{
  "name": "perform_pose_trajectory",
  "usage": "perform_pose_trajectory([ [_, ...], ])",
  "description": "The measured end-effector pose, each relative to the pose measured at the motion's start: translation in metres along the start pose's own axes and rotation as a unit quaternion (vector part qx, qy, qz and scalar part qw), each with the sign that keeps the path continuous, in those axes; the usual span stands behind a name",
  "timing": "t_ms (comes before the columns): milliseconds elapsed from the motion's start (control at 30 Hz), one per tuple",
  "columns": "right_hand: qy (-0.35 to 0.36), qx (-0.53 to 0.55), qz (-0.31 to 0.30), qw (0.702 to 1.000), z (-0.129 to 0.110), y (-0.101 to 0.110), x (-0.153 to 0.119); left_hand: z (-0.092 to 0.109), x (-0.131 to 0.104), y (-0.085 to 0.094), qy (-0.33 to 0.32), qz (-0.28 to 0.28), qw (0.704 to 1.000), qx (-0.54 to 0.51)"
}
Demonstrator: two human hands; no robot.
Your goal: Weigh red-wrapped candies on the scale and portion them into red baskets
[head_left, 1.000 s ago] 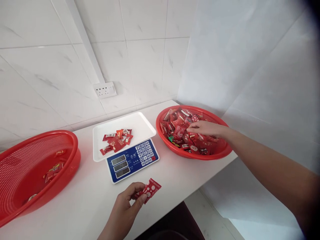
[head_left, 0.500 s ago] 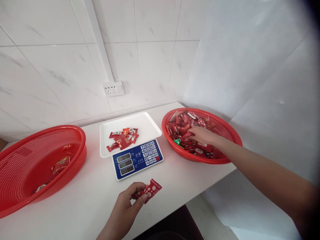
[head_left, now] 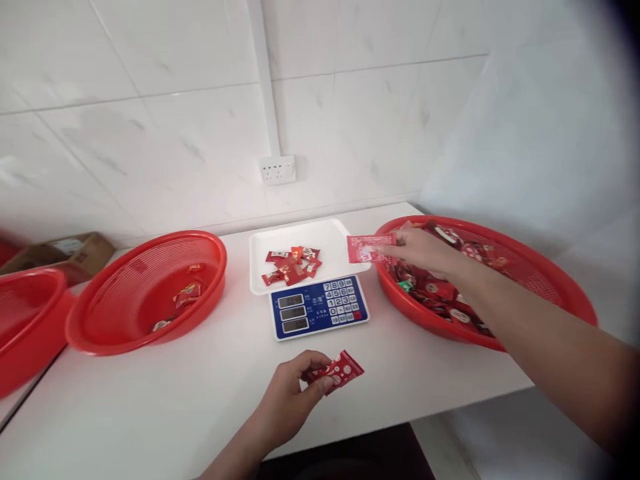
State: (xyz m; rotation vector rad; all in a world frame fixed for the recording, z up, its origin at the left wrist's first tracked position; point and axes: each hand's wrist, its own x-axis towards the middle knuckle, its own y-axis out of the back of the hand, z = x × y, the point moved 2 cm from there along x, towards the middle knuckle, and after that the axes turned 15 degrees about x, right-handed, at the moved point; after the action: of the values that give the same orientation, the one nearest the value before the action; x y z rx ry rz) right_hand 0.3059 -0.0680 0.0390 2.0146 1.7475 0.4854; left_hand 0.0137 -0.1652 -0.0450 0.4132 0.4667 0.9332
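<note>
Pinched in my left hand (head_left: 300, 397) is a red candy packet with white dots (head_left: 345, 369), held above the table in front of the scale. My right hand (head_left: 423, 248) grips another flat red packet (head_left: 363, 249) over the right edge of the weighing tray, beside the rim of the right basket (head_left: 405, 310). That red basket holds many wrapped candies (head_left: 440, 290), partly hidden by my hand and forearm. Several red packets (head_left: 290, 265) lie grouped on the white tray (head_left: 325, 233) of the digital scale (head_left: 320, 310). The readout digits are too blurred to read.
To the left stands a red basket (head_left: 117, 280) with a few packets (head_left: 187, 297) inside. Another red basket (head_left: 30, 327) is cut off at the left edge, with a cardboard box (head_left: 75, 253) behind it. A socket (head_left: 277, 170) sits on the tiled wall.
My right hand has come up out of the right basket with a red packet and moved left to the tray. The view has turned left. My left hand still holds its packet.
</note>
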Motion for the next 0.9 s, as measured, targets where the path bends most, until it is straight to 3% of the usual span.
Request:
perform_pose_trajectory([
  [133, 0.007, 0.047, -0.068, 0.997, -0.023, -0.057, 0.026, -0.005, -0.008, 0.006, 0.019, 0.015, 1.0, -0.006],
  [267, 0.034, 0.032, -0.029, 0.998, -0.031, -0.074, 0.025, -0.011, -0.014, 0.012, 0.026, 0.031, 0.999, -0.01],
  [333, 0.065, 0.027, -0.032, 0.997, -0.027, -0.075, 0.005, -0.014, -0.015, 0.013, 0.03, 0.031, 0.999, -0.015],
  [400, 0.069, 0.059, -0.113, 0.989, -0.017, -0.08, -0.027, -0.016, -0.014, 0.012, 0.031, 0.024, 0.999, -0.015],
  [500, -0.01, 0.127, -0.251, 0.96, 0.009, -0.096, -0.082, -0.017, -0.012, 0.006, 0.014, 0.012, 1.0, 0.007],
  [600, -0.074, 0.193, -0.311, 0.928, 0.034, -0.118, -0.126, -0.016, -0.009, -0.005, -0.032, -0.015, 0.999, 0.025],
  [733, -0.129, 0.267, -0.332, 0.895, 0.054, -0.138, -0.151, -0.014, -0.008, -0.021, -0.064, -0.038, 0.996, 0.051],
  [900, -0.149, 0.299, -0.31, 0.89, 0.07, -0.14, -0.156, -0.015, -0.008, -0.029, -0.036, -0.033, 0.995, 0.084],
])
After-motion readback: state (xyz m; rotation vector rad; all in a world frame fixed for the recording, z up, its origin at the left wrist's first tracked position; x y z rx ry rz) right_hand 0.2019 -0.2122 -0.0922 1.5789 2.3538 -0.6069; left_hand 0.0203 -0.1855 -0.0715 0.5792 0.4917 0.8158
